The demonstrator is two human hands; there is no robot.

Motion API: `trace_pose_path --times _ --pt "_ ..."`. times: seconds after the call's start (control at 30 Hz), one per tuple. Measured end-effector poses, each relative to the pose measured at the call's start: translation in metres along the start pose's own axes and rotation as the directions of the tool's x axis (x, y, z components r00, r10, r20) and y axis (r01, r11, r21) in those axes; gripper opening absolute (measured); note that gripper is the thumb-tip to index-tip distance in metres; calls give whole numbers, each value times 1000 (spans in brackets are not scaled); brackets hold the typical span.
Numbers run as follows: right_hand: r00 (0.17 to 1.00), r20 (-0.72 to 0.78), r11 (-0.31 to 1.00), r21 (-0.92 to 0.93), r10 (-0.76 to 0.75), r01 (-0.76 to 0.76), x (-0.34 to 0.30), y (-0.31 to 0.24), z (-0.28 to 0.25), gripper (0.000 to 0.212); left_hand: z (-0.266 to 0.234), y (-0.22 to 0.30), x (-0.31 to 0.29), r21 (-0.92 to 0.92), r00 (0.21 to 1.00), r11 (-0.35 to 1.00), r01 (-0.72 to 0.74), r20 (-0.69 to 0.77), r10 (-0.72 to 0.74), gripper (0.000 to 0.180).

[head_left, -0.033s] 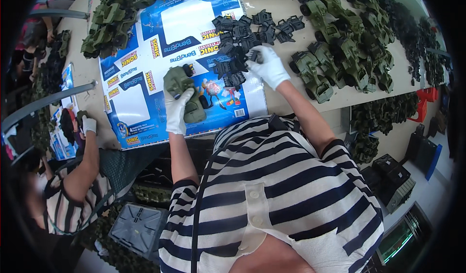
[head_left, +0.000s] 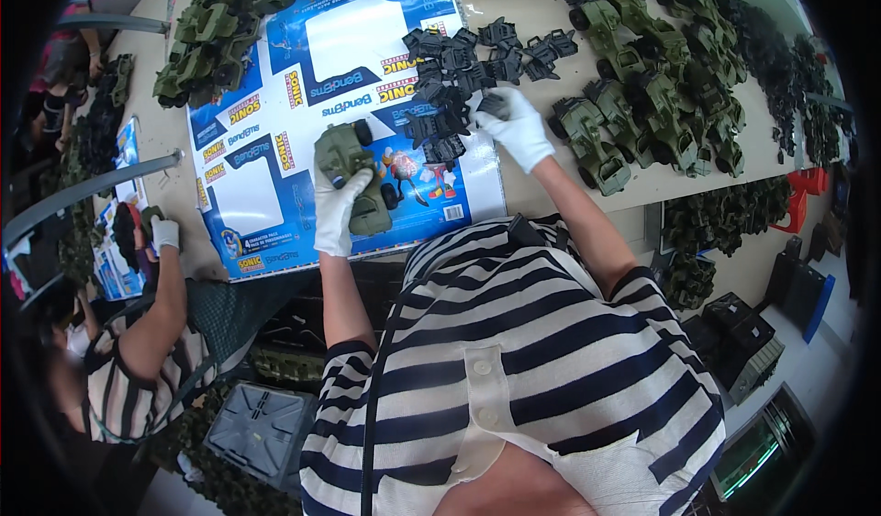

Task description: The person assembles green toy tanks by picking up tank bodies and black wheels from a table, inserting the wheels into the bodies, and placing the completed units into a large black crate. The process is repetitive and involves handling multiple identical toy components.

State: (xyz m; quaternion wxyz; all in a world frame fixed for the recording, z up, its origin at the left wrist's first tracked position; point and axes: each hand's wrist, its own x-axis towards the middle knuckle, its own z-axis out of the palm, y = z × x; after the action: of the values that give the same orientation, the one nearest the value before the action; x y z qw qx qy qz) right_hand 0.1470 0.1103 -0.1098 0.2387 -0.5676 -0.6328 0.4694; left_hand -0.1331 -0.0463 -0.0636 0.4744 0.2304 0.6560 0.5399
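Note:
My gloved left hand [head_left: 341, 211] is wrapped round an olive-green toy military vehicle [head_left: 347, 153] with dark wheels, held above a blue-and-white printed cardboard sheet [head_left: 303, 199]. Between the thumb and fingers of my gloved right hand [head_left: 516, 130] is a small dark plastic part [head_left: 494, 105], partly hidden by the fingers. That hand is just right of a loose cluster of black plastic parts [head_left: 459, 80], which lies on the sheet's right side and the bare table beside it.
Rows of green toy vehicles [head_left: 633, 84] stand at the right, and more vehicles [head_left: 206, 43] are heaped at the far left. Dark parts [head_left: 766, 75] are piled at the far right. Another person's gloved hand [head_left: 165, 233] works at the left, beyond a curved metal bar [head_left: 101, 185].
My right hand has shifted slightly right and nearer to me, away from the black parts, with the dark part in its fingers. The toy vehicle has turned slightly in my left hand.

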Motion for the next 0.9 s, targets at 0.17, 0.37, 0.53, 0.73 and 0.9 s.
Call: trace_pose_path --times 0.17,0.37,0.53,0.73,0.9 --pt "1000 1 930 -368 22 -20 -36 56 -33 51 20 10 -13 93 973 995 -18 230 -4 74" --pt "955 85 769 -573 -286 281 -44 31 -40 54 54 30 -13 157 926 986 61 359 -114 79" --pt "977 99 980 -31 -191 195 -34 25 -31 50 77 55 -9 89 853 988 125 499 -153 80" --pt "861 469 579 764 -198 -284 -36 -53 -53 59 99 93 -23 157 723 972 177 649 -236 81" --pt "843 480 546 786 -245 -289 -37 -44 -54 59 110 107 -34 199 737 962 188 619 -272 78"
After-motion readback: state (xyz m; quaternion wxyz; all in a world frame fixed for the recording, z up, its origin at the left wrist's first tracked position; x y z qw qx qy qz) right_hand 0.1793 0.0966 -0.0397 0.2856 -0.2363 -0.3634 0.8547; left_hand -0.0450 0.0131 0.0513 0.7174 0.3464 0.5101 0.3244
